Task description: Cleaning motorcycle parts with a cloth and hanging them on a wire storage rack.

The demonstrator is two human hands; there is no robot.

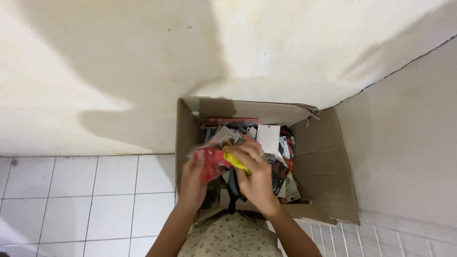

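Landmark: the open cardboard box [323, 157] standing in the wall corner.

Access from above is open; all flaps are folded outward. The far flap leans against the cream wall [143, 71], so no passage exists behind the box. The right flap lies toward the grey side wall [409, 143], closing off that side. Left of the box, the white tiled floor [85, 195] is unobstructed.

Inside the box, packaged items [276, 143] fill the interior to about mid-height, leaving no gap down to the bottom. The left hand [195, 178] and right hand [254, 173], gripping red and yellow packets [219, 159], occupy the near-left part of the opening. The far-right part of the opening remains free.
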